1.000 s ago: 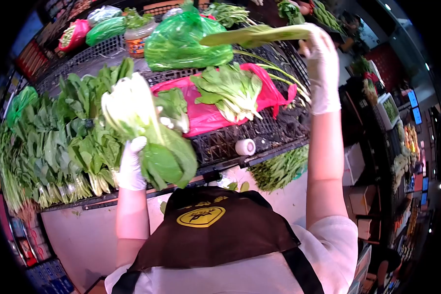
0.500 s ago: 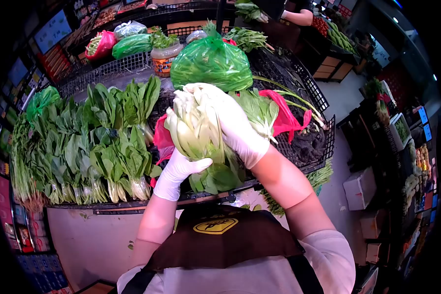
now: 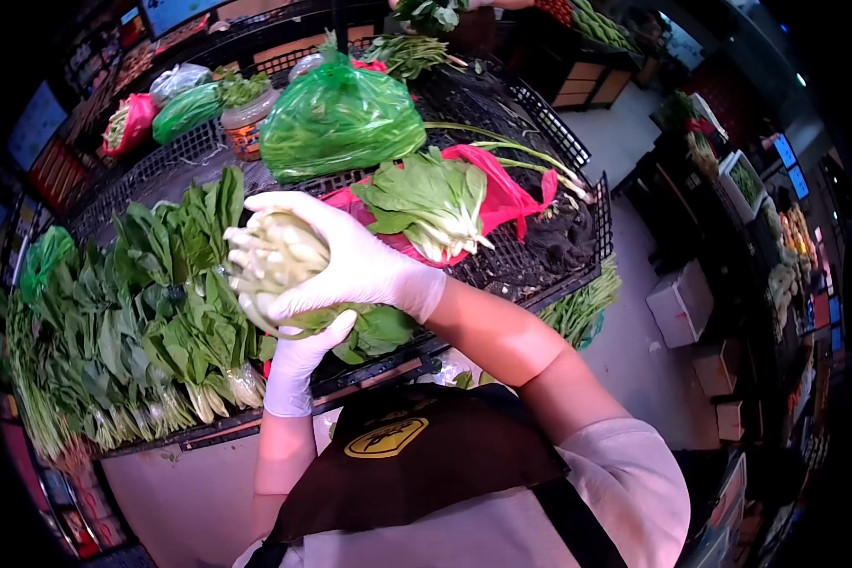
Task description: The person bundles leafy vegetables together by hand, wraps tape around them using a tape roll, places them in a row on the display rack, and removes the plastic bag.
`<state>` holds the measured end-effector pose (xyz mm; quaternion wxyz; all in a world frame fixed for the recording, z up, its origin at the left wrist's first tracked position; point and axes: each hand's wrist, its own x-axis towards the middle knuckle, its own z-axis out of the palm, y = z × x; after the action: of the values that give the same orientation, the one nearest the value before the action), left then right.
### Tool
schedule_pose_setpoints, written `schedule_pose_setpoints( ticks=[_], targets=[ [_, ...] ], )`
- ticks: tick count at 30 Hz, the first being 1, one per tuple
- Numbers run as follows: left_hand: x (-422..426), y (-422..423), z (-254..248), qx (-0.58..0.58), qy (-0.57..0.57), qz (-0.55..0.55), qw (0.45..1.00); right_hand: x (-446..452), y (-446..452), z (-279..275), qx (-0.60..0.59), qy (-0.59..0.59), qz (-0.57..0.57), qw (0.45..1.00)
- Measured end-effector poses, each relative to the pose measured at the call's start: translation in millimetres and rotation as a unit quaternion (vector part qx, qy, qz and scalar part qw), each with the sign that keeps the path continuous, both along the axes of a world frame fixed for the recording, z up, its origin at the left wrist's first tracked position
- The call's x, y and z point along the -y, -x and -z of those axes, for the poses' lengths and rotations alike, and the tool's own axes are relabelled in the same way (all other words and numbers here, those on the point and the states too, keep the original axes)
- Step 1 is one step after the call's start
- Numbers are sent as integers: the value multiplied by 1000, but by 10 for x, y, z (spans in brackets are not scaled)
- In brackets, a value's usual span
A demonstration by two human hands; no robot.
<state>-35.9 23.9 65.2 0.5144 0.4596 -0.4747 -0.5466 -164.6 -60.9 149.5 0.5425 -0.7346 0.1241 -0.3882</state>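
My right hand [image 3: 364, 260], in a white glove, wraps round the pale stems of a bunch of leafy greens [image 3: 279, 251]. The cut stem ends point left and towards me, and the leaves spread out to the right below my palm. From underneath, my left hand [image 3: 305, 358], gloved as well, grips the same bunch; its thumb shows and its other fingers are mostly hidden. To the right, a smaller bunch of greens [image 3: 435, 204] lies on a red plastic bag [image 3: 511, 189]. Bundled greens [image 3: 175, 308] stand in rows at the left.
A full green plastic bag [image 3: 346, 123] sits behind my hands, beside a jar [image 3: 246, 123]. Loose long stalks [image 3: 540, 170] lie on the black crate rack [image 3: 592, 222]. Another person's arm [image 3: 506, 4] shows at the top. White boxes [image 3: 682, 303] stand at right.
Both hands have brought the bunch left, and its stem ends have turned left and towards me. My right hand now spans the stems. The whole view has shifted, uncovering more of the smaller bunch.
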Motion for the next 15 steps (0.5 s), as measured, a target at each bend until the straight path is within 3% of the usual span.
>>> schedule_pose_setpoints(
  ticks=[3, 6, 8, 11, 12, 14, 15],
  targets=[
    [-54, -26, 51, 12, 15, -11, 1000, -24, -31, 21, 54, -53, -44, 996],
    [-54, -18, 326, -26, 62, -32, 997, -46, -35, -70, 21, -21, -32, 999],
    [-6, 9, 521, -60, 130, -16, 990, -1, -68, -109, -41, 23, -4, 999],
    [112, 39, 597, -133, 37, -71, 988, 140, -122, -167, -149, -11, -10, 989],
    [108, 38, 579, -228, -12, -58, 972, 200, -80, -200, -215, -13, -43, 976],
    [117, 128, 395, -274, 34, -12, 961, 286, 185, -316, -280, 23, -7, 960],
    [127, 145, 309, -287, 59, 14, 956, 375, 343, -332, -245, -9, 25, 969]
  ],
)
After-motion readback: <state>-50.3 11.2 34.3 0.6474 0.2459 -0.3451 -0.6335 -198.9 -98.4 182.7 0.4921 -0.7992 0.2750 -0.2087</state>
